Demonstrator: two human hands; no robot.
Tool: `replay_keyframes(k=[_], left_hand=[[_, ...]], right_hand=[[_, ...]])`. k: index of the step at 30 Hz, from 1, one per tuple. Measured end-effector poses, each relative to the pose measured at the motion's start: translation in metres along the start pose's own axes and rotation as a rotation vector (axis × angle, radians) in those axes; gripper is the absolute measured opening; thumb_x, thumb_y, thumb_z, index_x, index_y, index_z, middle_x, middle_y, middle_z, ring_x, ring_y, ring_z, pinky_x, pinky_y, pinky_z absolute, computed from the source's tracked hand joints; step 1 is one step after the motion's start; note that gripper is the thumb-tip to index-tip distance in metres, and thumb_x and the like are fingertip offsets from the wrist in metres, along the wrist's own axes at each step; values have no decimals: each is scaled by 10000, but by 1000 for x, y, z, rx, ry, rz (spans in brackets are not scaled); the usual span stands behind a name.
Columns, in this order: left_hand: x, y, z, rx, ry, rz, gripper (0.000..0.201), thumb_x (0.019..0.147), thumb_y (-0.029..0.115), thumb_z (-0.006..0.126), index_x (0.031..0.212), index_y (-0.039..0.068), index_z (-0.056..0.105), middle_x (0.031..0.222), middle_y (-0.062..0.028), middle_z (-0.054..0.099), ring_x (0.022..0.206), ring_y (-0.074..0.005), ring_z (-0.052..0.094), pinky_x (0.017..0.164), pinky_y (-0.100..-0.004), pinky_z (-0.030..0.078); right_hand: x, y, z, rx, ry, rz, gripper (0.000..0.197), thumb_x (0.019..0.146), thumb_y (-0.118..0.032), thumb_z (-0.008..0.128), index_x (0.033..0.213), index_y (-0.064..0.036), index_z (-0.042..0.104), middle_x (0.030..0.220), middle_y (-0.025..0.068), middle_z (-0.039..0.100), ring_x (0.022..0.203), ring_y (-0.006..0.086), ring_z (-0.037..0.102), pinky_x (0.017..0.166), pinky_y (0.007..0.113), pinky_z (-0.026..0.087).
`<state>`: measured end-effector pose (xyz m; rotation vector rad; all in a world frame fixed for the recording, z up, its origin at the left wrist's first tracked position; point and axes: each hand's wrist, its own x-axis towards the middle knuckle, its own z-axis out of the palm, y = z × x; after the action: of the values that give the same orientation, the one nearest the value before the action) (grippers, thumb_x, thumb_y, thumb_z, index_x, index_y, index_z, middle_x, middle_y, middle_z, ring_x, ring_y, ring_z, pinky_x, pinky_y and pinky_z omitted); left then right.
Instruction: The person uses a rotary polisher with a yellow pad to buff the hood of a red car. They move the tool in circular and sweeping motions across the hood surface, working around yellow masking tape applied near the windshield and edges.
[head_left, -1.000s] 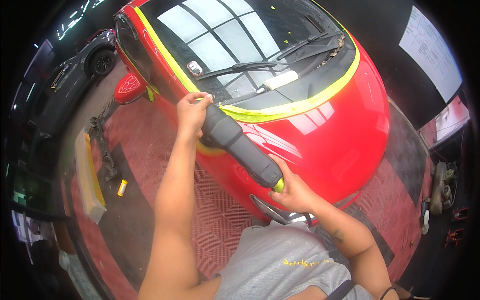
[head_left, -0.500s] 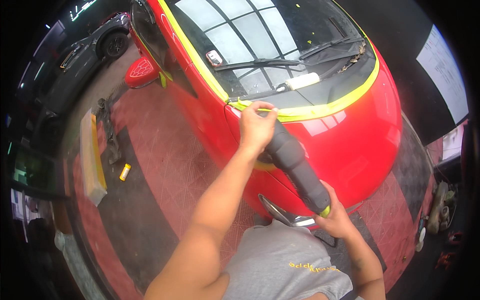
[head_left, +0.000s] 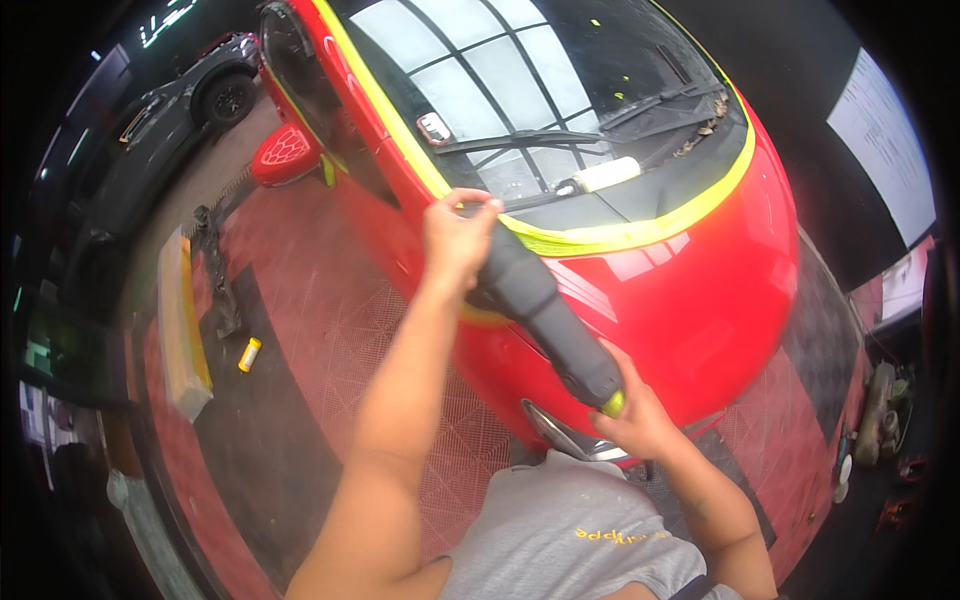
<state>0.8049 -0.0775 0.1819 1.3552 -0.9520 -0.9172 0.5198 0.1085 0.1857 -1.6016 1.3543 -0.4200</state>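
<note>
A black power polisher (head_left: 548,315) slants across the front left corner of a red car's hood (head_left: 690,330). My left hand (head_left: 455,240) is closed over its head, thumb and fingers curled around the front end. My right hand (head_left: 638,412) grips the rear end, by a lime-green part. A yellowish pad edge (head_left: 482,316) peeks out beneath the head; the rest of the pad is hidden. Beyond the tool, lime-yellow masking tape (head_left: 640,232) runs along the hood's rear edge and up the windshield's side.
A pale bottle (head_left: 606,175) lies at the windshield base near the wipers (head_left: 525,140). The red side mirror (head_left: 285,157) sticks out left. On the tiled floor are a small yellow bottle (head_left: 249,354) and a long yellow-and-white block (head_left: 180,330). A dark vehicle (head_left: 180,110) stands far left.
Both hands have moved left with the polisher, toward the hood's left edge. My grip looks the same. The view has shifted slightly.
</note>
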Motion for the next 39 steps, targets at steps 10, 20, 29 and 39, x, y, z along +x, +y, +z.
replay_keyframes(k=[10,20,29,39], left_hand=[[-47,-25,47,76,-21,137,160,906,154,852,999,41,788,857,-29,723,732,-127,650,718,-319,553],[41,1,-49,-91,-28,124,221,904,81,861,1100,37,769,972,-82,729,818,-141,686,708,-305,582],[41,-9,-68,-150,-84,130,237,968,74,806,1164,-29,723,998,-113,768,880,-170,734,783,-314,595],[45,-3,-65,-60,-72,151,247,967,69,812,1182,-20,730,1027,-111,756,893,-172,742,769,-305,597]], right_hand=[[-46,45,-2,-1,120,-10,1009,846,15,752,1707,-159,257,1321,249,720,1259,357,723,1075,425,538],[36,-21,34,-7,-43,-10,1020,891,-59,727,1727,-157,150,1207,279,734,1114,458,747,985,504,568],[36,-20,46,-102,-33,-98,1014,908,-110,702,1731,-147,110,883,288,733,850,501,741,812,575,582],[33,-21,45,-38,-94,-60,1037,915,-117,714,1735,-165,81,911,282,734,902,478,745,859,574,581]])
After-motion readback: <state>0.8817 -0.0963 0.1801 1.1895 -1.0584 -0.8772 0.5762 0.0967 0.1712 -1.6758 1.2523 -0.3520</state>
